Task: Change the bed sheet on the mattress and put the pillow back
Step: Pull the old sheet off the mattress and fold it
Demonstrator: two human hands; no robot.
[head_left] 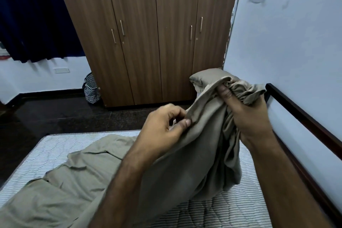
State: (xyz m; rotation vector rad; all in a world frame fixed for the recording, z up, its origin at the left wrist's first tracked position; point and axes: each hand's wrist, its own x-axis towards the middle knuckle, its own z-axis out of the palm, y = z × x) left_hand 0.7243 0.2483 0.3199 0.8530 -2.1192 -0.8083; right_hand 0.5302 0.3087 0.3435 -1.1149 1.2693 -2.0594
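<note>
Khaki sheet (194,153) bunches in my right hand (248,116), raised and clenched round its gathered edge, while my left hand (162,126) pinches a fold beside it. The rest trails over the bare striped mattress (231,209). Spreading, tucking and the pillow (205,77), by the wall, remain.

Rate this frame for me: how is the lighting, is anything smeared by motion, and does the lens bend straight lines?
Head view: dim, bluish indoor light, with the dark curtain almost without detail. Head view: the left hand is softly blurred at its fingers, while the right hand gripping the sheet looks sharper. Head view: wide-angle bending leans the wardrobe and curves the mattress edges.
</note>
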